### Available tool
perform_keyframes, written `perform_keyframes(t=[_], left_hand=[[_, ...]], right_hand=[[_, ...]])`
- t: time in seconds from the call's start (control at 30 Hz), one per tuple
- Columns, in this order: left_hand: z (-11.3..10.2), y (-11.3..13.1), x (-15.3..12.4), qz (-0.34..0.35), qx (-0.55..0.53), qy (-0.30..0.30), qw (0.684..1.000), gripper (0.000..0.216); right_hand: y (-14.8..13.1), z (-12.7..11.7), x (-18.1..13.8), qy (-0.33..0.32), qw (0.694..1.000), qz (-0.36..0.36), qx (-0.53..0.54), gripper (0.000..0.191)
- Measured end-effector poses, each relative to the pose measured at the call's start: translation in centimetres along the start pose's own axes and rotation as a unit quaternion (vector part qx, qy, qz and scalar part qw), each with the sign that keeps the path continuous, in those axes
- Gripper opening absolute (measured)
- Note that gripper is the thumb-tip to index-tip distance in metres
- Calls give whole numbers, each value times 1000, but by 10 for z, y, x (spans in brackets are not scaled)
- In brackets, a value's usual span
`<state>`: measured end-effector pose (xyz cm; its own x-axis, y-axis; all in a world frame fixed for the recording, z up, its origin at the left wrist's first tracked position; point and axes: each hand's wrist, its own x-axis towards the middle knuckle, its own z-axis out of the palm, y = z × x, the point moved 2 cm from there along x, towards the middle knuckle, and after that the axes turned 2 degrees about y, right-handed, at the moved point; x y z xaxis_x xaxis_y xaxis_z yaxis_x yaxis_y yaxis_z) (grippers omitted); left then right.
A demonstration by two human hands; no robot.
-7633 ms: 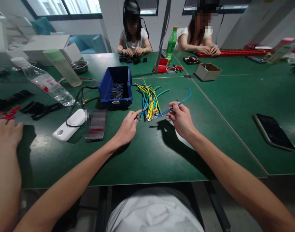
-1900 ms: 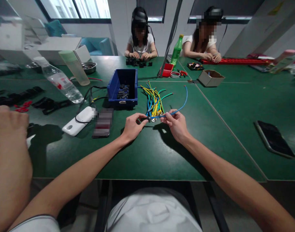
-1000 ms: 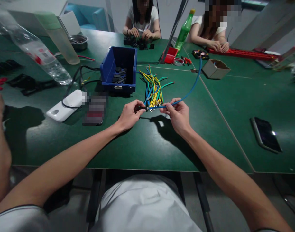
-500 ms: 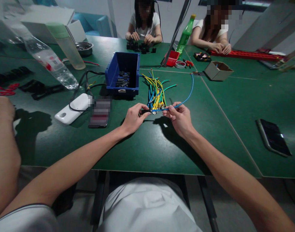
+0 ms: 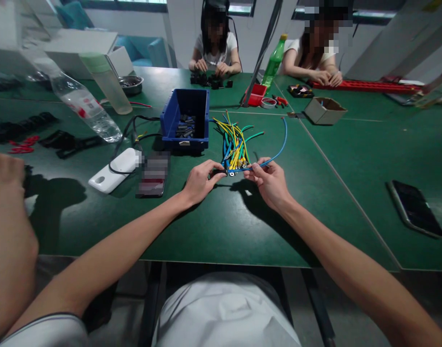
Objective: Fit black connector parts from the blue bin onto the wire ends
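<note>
My right hand [image 5: 269, 182] pinches a blue wire [image 5: 278, 149] that curves up and away to the right. My left hand [image 5: 200, 180] pinches a small black piece [image 5: 219, 170] at the wire's near end, by its metal ring terminal. Both hands hover just above the green table [image 5: 224, 221]. Right behind them lies a bundle of yellow, green and blue wires [image 5: 234, 142] with ring terminals. A blue bin [image 5: 186, 120] holding small black parts stands to the left of the bundle.
A white power bank [image 5: 114, 168] with a black cable and a phone [image 5: 152, 173] lie to the left. A water bottle [image 5: 85, 108] and a pale cup [image 5: 107, 82] stand further left. Another phone [image 5: 416, 208] lies right. A neighbour's arm [image 5: 7, 231] is at far left. Two people work across the table.
The left hand came over from the table to the wire's near end and now pinches a black piece there. The wire's free end swung up, then settled lower.
</note>
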<state>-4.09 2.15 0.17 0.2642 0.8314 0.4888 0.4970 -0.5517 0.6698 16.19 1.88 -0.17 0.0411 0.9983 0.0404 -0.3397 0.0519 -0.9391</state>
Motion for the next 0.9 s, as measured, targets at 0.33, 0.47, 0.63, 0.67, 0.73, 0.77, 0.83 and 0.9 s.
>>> perform_keyframes(t=[0.33,0.47,0.63,0.67,0.73,0.77,0.83,0.9], left_hand=[[1,-4,2,-32,-19,-9,999,14],[1,-7,2,-46,-38,-11,998,15],[1,-7,3,-58,-54,-17,997,14],[1,-7,3,-60,-56,-18,996,14],[0,-7,4,-63,-60,-19,996,13],[0,-7,4,-62,-59,-18,996,13],[0,-7,4,-56,-53,-17,997,12],[0,-7,4,-46,-45,-14,998,11]], right_hand=[[-2,2,-2,2,1000,-14,-28,33],[-3,3,-2,2,998,-30,-55,34],[-3,1,0,-6,996,-41,-74,34],[-3,1,0,-8,996,-43,-77,35],[-4,2,1,-11,995,-50,-80,35],[-4,2,1,-11,995,-55,-80,35],[-5,2,1,-12,995,-62,-80,34],[-5,1,1,-11,995,-61,-82,34]])
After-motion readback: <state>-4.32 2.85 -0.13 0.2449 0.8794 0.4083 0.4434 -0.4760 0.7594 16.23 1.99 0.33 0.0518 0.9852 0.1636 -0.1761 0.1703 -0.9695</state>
